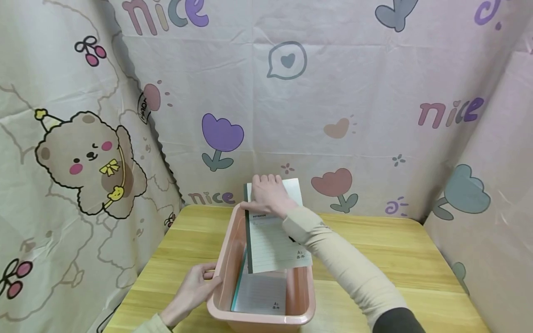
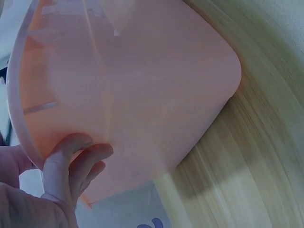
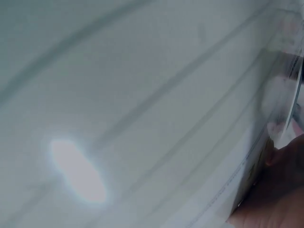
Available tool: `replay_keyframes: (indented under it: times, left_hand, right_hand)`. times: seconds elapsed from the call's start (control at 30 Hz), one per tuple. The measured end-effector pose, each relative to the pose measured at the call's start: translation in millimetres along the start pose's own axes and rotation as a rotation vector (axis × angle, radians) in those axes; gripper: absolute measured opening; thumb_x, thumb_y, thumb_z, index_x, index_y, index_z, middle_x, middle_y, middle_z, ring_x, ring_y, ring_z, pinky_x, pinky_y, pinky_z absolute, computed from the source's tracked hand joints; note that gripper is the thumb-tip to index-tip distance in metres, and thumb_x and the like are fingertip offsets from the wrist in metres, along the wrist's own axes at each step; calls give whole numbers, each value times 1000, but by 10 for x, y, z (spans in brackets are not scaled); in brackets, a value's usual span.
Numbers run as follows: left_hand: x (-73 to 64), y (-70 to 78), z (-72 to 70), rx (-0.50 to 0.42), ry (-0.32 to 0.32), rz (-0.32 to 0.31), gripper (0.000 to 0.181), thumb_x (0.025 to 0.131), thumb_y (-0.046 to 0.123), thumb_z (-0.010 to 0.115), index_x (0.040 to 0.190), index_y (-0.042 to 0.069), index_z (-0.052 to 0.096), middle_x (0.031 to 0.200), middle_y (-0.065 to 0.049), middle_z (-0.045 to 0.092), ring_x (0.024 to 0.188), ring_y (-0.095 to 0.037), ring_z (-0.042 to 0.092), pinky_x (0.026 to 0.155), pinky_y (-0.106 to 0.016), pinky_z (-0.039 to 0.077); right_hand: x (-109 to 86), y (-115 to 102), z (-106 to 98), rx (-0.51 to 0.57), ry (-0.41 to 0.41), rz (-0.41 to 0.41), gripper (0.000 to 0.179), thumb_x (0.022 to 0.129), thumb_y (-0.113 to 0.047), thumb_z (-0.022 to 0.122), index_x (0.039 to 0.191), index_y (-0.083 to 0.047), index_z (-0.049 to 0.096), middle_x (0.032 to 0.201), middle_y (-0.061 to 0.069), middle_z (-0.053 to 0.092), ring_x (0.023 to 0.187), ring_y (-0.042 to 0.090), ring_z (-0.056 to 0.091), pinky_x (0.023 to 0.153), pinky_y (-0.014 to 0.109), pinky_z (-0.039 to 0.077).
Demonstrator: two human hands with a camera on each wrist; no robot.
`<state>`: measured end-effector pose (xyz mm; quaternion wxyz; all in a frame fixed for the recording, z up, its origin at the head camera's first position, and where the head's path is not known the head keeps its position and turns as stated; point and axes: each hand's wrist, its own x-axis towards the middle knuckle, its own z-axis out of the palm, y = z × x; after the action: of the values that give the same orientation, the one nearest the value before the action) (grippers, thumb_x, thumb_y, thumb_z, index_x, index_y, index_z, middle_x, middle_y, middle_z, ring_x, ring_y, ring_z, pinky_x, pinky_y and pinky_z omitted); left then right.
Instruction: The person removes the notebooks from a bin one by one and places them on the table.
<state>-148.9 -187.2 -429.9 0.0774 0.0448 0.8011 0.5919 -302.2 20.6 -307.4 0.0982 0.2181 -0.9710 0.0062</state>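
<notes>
A pink plastic bin [image 1: 258, 318] stands on the table. My left hand [image 1: 193, 289] grips its left rim; in the left wrist view, fingers [image 2: 57, 164] curl against the outer wall of the bin [image 2: 161, 76]. My right hand [image 1: 268, 194] holds a pale lined notebook [image 1: 276, 245] near its top, thumb at the dark-spined left edge. This notebook is tilted over the bin's far part, its lower end above the opening. Inside the bin lies another notebook [image 1: 260, 293] with a teal spine, partly hidden. The notebook's cover [image 3: 142, 95] fills most of the right wrist view.
The wooden table [image 1: 387, 268] extends on both sides of the bin. A printed cloth [image 1: 266, 106] hangs behind it, with more cloth at the left [image 1: 62, 249] and right. A thin dark cord [image 1: 109, 318] shows at the table's left edge.
</notes>
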Motion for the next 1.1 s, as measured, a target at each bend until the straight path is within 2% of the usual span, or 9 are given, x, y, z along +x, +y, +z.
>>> replay_keyframes:
  times: [0.1, 0.2, 0.37, 0.57, 0.77, 0.93, 1.1]
  left_hand:
    - [-4, 3, -10, 3, -3, 0, 51, 88, -2, 56, 130, -28, 45, 108, -41, 67, 87, -42, 75, 69, -37, 67]
    - [-3, 11, -11, 8, -7, 0, 51, 88, -1, 57, 130, -28, 45, 108, -41, 67, 86, -41, 75, 68, -37, 67]
    - [-4, 18, -11, 10, -14, -2, 52, 88, -1, 57, 131, -27, 45, 108, -40, 67, 86, -41, 75, 67, -35, 67]
    - [1, -1, -17, 3, -24, 7, 54, 87, -1, 57, 132, -27, 43, 107, -40, 68, 85, -40, 75, 66, -35, 67]
    - [19, -7, -24, 9, -25, -8, 55, 87, -1, 57, 133, -27, 43, 107, -39, 69, 85, -38, 75, 66, -35, 67]
    - [4, -3, -27, 9, -33, -2, 55, 84, -2, 56, 132, -28, 43, 106, -39, 69, 84, -38, 75, 64, -34, 66]
    - [13, -13, -52, 9, -39, -3, 56, 85, -1, 56, 132, -28, 42, 106, -38, 69, 85, -37, 75, 65, -35, 66]
  right_hand:
    - [-47, 116, -165, 30, -7, 8, 63, 85, -66, 59, 108, -8, 52, 103, 10, 61, 102, 28, 57, 95, 42, 47]
    - [-127, 297, -236, 57, -2, 24, 60, 84, -63, 60, 107, -8, 51, 104, 10, 60, 104, 30, 56, 95, 43, 46]
    - [-320, 710, -153, 70, 23, 68, 63, 82, -61, 60, 110, -5, 52, 107, 12, 61, 104, 32, 56, 92, 44, 44]
    - [-612, 1164, 30, 45, 52, 98, 62, 80, -59, 66, 104, -4, 52, 100, 14, 61, 99, 35, 55, 87, 46, 43]
    - [-887, 1507, 347, 47, 85, 109, 58, 79, -55, 65, 101, -3, 53, 96, 14, 61, 93, 35, 56, 83, 49, 44]
    - [-1070, 1681, 764, 69, 96, 123, 54, 77, -52, 67, 98, -4, 53, 95, 13, 63, 90, 34, 57, 78, 46, 44]
    - [-1151, 1785, 1189, 99, 114, 136, 49, 75, -50, 68, 92, -7, 52, 87, 9, 61, 85, 32, 56, 75, 43, 42]
